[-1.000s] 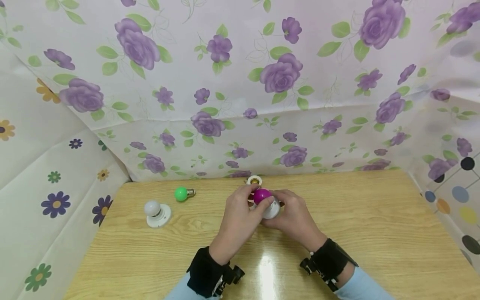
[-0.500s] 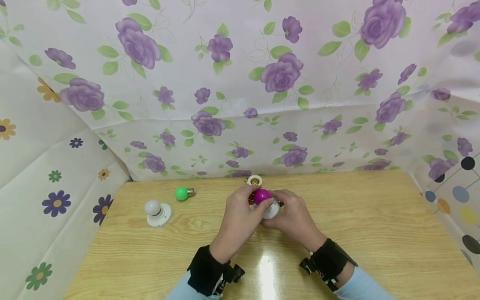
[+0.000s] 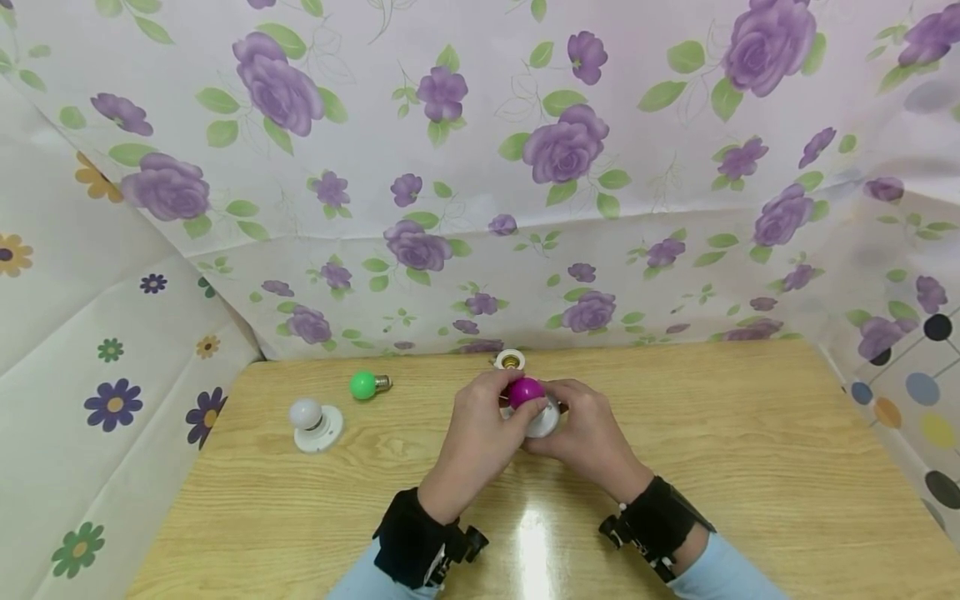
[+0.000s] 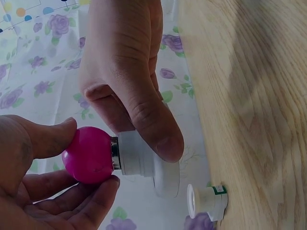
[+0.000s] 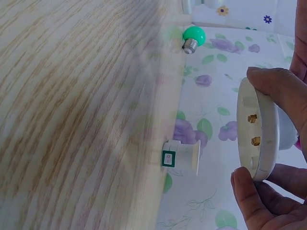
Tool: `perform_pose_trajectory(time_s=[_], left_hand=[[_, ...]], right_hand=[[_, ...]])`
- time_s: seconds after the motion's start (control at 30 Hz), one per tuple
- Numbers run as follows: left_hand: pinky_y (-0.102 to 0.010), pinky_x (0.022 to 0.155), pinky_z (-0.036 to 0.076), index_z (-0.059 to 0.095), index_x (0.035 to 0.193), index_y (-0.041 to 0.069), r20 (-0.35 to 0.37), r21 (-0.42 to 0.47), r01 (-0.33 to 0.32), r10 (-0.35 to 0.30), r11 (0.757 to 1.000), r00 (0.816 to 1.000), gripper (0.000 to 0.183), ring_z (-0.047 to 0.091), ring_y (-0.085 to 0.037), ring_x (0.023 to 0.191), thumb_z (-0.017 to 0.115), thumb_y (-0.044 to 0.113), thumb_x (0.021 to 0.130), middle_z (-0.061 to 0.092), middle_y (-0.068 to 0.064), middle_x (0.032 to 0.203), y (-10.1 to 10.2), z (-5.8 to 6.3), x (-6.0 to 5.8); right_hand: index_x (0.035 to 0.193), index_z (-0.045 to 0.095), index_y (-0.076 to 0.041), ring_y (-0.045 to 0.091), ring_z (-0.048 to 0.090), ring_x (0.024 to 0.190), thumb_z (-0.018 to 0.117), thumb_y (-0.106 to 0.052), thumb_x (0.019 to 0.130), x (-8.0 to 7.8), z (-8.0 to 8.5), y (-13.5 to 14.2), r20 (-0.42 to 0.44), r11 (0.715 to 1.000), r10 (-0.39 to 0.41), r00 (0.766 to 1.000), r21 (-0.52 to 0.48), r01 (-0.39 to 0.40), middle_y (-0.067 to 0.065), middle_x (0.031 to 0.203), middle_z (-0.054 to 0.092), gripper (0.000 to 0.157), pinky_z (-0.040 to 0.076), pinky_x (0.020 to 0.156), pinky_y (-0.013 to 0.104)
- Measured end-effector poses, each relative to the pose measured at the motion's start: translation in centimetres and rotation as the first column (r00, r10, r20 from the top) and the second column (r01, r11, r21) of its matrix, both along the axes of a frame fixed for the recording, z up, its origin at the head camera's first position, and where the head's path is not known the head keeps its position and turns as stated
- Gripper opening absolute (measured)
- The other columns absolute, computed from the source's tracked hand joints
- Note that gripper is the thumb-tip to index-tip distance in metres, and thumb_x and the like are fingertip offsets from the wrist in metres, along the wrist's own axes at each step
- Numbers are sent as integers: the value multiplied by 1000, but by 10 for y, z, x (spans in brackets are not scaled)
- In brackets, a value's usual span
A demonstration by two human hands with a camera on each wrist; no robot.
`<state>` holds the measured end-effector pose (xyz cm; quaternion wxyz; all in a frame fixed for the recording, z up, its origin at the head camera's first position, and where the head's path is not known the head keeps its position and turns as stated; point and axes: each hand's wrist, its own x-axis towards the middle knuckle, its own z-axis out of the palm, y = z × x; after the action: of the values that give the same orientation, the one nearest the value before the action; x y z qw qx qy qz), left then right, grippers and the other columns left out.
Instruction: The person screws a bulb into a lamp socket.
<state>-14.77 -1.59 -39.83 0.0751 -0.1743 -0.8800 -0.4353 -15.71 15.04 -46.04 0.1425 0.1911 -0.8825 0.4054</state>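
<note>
Above the table, my left hand (image 3: 480, 429) pinches a magenta light bulb (image 4: 88, 155) between thumb and fingers. The bulb's metal screw base sits partly inside a white round lamp socket (image 4: 136, 155), a strip of metal showing at the rim. My right hand (image 3: 588, 425) grips that socket by its wide base, thumb on one side and fingers on the other. In the right wrist view the socket's open underside (image 5: 249, 129) shows two brass screws. Close beyond the hands stands another white socket (image 3: 510, 361), with a green-framed switch label visible in the right wrist view.
At the left of the wooden table (image 3: 712, 467) a white bulb (image 3: 305, 414) sits in a white round socket (image 3: 321, 432). A green bulb (image 3: 363, 385) lies on its side behind it. Flowered sheeting (image 3: 480, 167) rises along the table's back edge.
Both hands hold the magenta bulb and socket in nearly the same place throughout. The view shifts very slightly; no other visible movement.
</note>
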Motion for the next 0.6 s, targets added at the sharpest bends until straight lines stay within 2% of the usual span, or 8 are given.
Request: perform_pose_trajectory(time_s=[0.4, 0.6], left_hand=[[-26, 77, 49, 58, 118, 7, 35, -47, 68, -66, 997, 997, 35, 54, -10, 98, 65, 24, 88, 57, -3, 111, -2, 3, -2], [-20, 78, 46, 56, 121, 6, 59, -80, 123, -118, 989, 991, 36, 54, -11, 102, 62, 23, 90, 56, -5, 115, -4, 6, -4]], right_hand=[[112, 64, -17, 2, 54, 86, 85, -41, 59, 0, 0, 0, 16, 1000, 11, 1000, -19, -11, -11, 105, 59, 62, 48, 69, 22], [111, 64, -18, 1, 54, 85, 85, -39, 58, 0, -1, 1, 15, 1000, 14, 1000, -24, -14, -11, 103, 59, 61, 48, 68, 21]])
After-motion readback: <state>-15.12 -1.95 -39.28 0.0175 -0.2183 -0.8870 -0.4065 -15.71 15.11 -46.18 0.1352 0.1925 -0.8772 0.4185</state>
